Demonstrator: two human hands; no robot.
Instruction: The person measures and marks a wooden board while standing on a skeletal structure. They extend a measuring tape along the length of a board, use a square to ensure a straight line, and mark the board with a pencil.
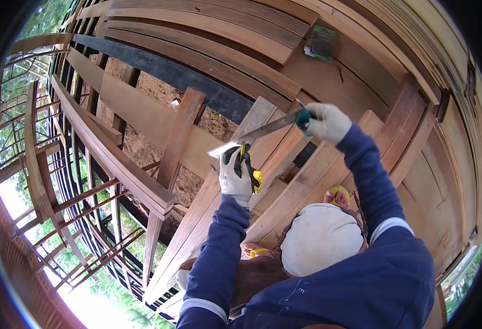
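Observation:
My right hand (pixel 329 122), in a white work glove, is closed round the teal handle of a long, flat metal blade tool (pixel 271 127). The blade slopes down to the left, its far end bright with glare beside my other hand. My left hand (pixel 235 174), gloved in white and black, is closed on a yellow object (pixel 257 180) that looks like a tape measure. A narrow yellow strip shows above those fingers. Both hands are over wooden deck boards (pixel 202 219); whether the blade touches wood is unclear.
A loose short plank (pixel 180 137) crosses the open frame, where soil shows between joists. Stacked grooved boards (pixel 208 55) lie at the far side. A small green packet (pixel 320 43) rests on planks. A round white cloth shape (pixel 323 238) and feet in yellow-strapped sandals are close below.

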